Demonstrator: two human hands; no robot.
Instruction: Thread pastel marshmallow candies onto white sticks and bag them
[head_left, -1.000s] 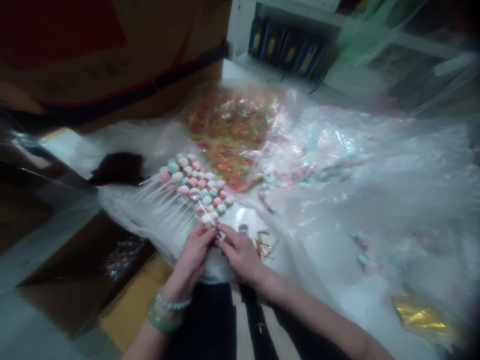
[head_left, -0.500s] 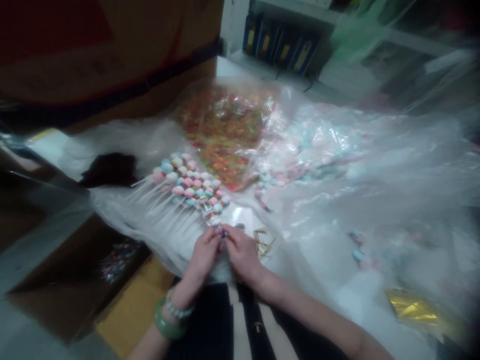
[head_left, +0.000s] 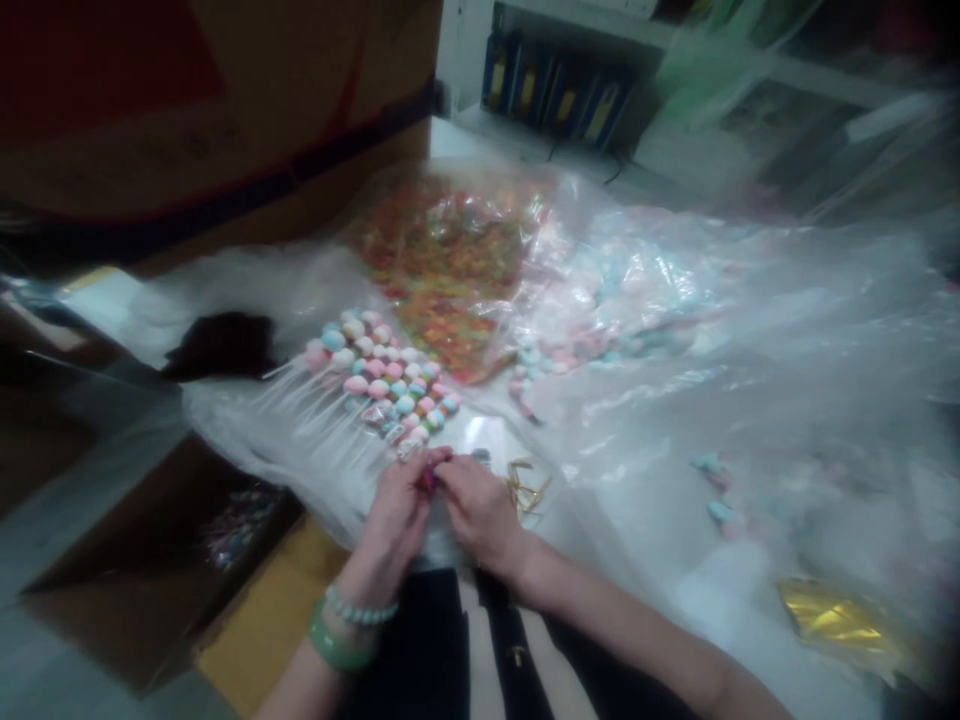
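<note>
My left hand (head_left: 399, 510), with a beaded bracelet and a green bangle at its wrist, is closed on a small purple-red item (head_left: 429, 477) too blurred to name. Touching it from the right, my right hand (head_left: 480, 508) is closed too, its fingertips pinched at the same item. Just beyond my hands lie rows of pastel candy skewers (head_left: 375, 365) on white sticks, the nearest ones in clear wrapping. Gold twist ties (head_left: 529, 488) lie to the right of my right hand.
Behind are a clear bag of orange-green candies (head_left: 457, 250) and a large bag of pink-blue candies (head_left: 637, 270). An open carton (head_left: 97, 610) stands low at left, a big cardboard box (head_left: 300, 80) at back left. Gold foil (head_left: 832, 615) lies at right.
My left hand has turned and shifted slightly left, and more of its back shows. The purple-red item between the fingers is more visible. Wrapped candy near the fingertips has moved slightly left.
</note>
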